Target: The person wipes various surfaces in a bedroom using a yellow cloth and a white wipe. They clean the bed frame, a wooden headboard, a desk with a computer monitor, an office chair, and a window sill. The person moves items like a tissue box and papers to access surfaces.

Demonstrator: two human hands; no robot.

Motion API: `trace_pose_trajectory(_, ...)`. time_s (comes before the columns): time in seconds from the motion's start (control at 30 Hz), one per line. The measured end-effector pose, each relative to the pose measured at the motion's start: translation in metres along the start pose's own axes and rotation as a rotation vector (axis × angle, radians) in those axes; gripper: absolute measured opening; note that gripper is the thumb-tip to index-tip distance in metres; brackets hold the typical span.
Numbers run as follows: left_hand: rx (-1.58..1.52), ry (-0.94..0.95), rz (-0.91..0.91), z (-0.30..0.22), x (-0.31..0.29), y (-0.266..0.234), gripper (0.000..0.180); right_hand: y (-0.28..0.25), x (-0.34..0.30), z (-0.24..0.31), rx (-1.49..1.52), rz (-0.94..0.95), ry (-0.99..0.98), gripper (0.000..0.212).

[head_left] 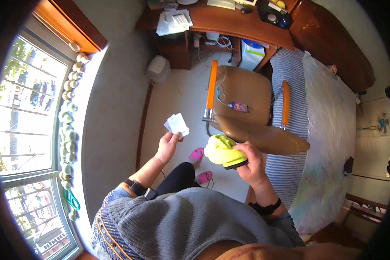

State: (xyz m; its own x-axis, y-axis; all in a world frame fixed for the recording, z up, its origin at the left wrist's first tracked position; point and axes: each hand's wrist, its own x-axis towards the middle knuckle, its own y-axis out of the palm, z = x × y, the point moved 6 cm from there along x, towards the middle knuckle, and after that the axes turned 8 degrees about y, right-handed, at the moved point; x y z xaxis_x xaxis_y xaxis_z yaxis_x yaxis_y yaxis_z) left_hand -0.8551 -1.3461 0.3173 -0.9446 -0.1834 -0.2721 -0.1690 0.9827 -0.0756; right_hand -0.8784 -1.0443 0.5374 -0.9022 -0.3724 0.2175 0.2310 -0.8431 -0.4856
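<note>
While holding both but setting down neither yet, pinches white cards [177,125] in the nearly closed left hand [165,148], clasps bunched yellow cloth [219,150] in the curled right hand [252,163], near the brown chair [248,88].

Bare left hand [168,147]: extended forward, thumb and fingers pinched together; bare left forearm [146,173] slants inward from lower left. Bare right hand [253,164]: fingers curled in a grip; bare right forearm [266,190] angles up and leftward. Hands apart.

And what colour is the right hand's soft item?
Soft item: bright yellow-green, with black edging; head view.
</note>
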Motion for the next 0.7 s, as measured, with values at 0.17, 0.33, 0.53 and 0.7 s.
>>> trace_pose_trajectory(0.17, 0.474, 0.053, -0.017, 0.017, -0.006, -0.050, 0.038, 0.013, 0.035, -0.035, -0.166, -0.232, 0.034, 0.041)
trace_pose_trajectory(0.33, 0.941, 0.210, 0.053, 0.045, 0.057, -0.082, 0.037, 0.034, 0.050, -0.070, -0.313, -0.399, 0.244, 0.039)
trace_pose_trajectory(0.53, 1.165, -0.124, 0.242, 0.116, 0.228, -0.120, 0.040, 0.051, 0.053, -0.100, -0.401, -0.380, 0.612, 0.041)
trace_pose_trajectory(0.7, 1.244, -0.216, 0.336, 0.179, 0.414, -0.152, 0.036, 0.065, 0.072, -0.107, -0.584, -0.392, 0.711, 0.046)
